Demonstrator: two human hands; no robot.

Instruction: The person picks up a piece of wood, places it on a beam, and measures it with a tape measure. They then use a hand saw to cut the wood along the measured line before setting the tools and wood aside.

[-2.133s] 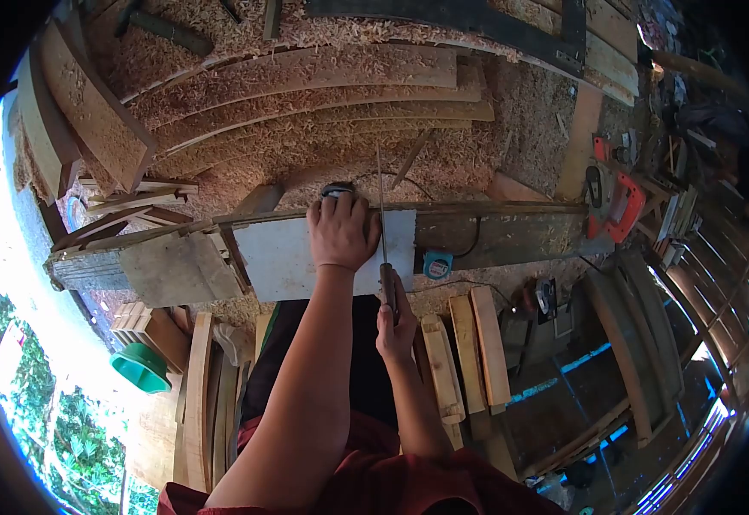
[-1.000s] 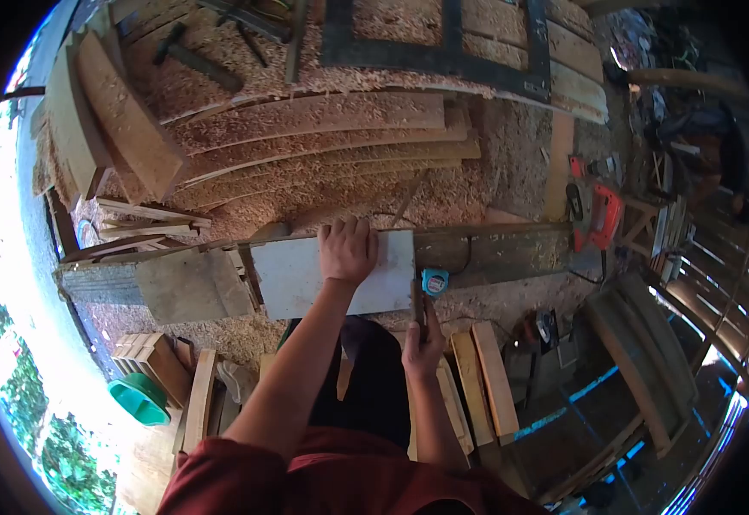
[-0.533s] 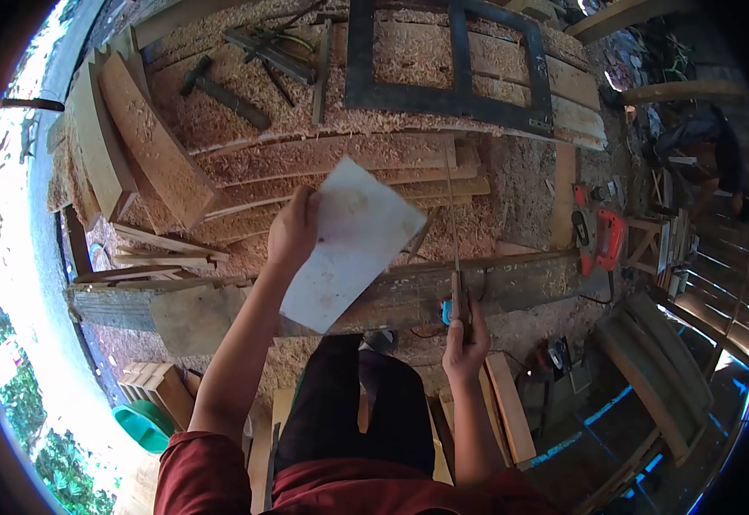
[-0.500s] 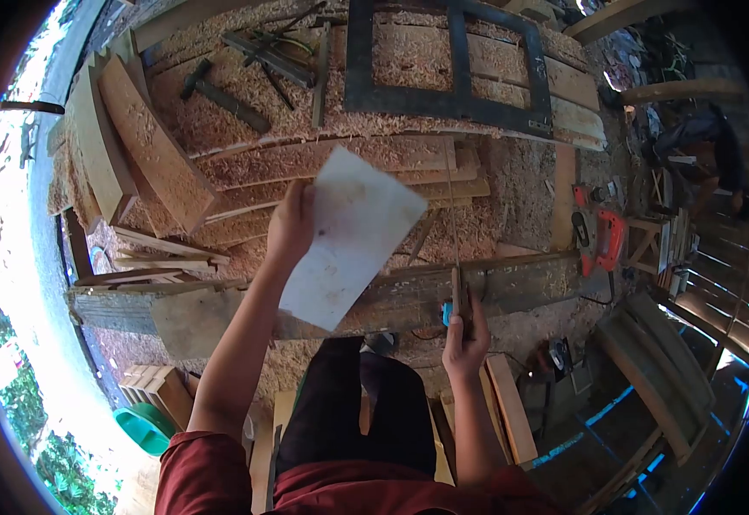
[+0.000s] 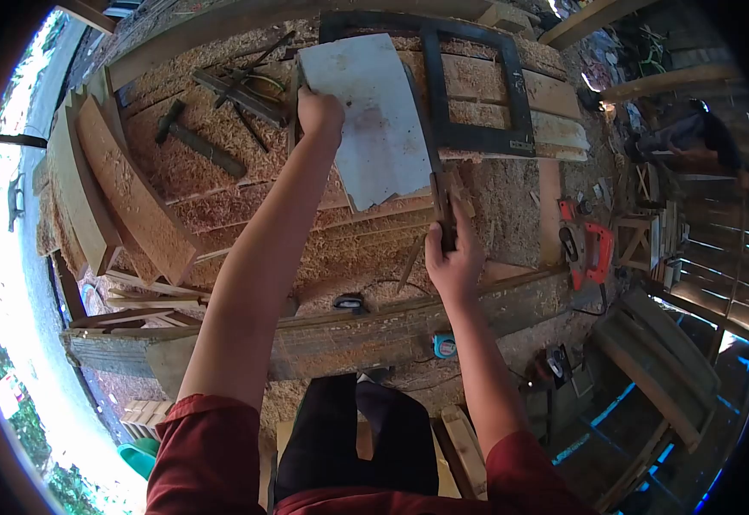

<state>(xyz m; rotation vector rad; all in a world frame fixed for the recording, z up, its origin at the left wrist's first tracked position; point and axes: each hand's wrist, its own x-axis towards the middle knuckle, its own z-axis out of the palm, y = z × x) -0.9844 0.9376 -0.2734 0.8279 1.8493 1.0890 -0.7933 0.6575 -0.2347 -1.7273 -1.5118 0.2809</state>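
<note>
My left hand [image 5: 319, 113] grips the left edge of a stained white sheet [image 5: 370, 112], which is held out over the bench. My right hand [image 5: 455, 257] is wrapped round the dark handle of a long thin tool [image 5: 440, 202]. This tool points away from me along the sheet's right edge; its kind I cannot tell. Under and beyond the sheet lies a dark wooden frame [image 5: 475, 139] with rectangular openings. Left of my left hand are a hammer [image 5: 199, 142] and a pair of pliers [image 5: 265, 81] among wood shavings.
Curved boards [image 5: 126, 184] lean at the left. A red power tool [image 5: 596, 251] rests at the bench's right end. A tape measure [image 5: 445, 345] sits at the front beam [image 5: 349, 343]. Another person [image 5: 692, 142] is at the far right.
Both hands have moved forward and up over the bench. The sheet has gone with my left hand and now overlaps the dark frame; the thin tool has come alongside its right edge.
</note>
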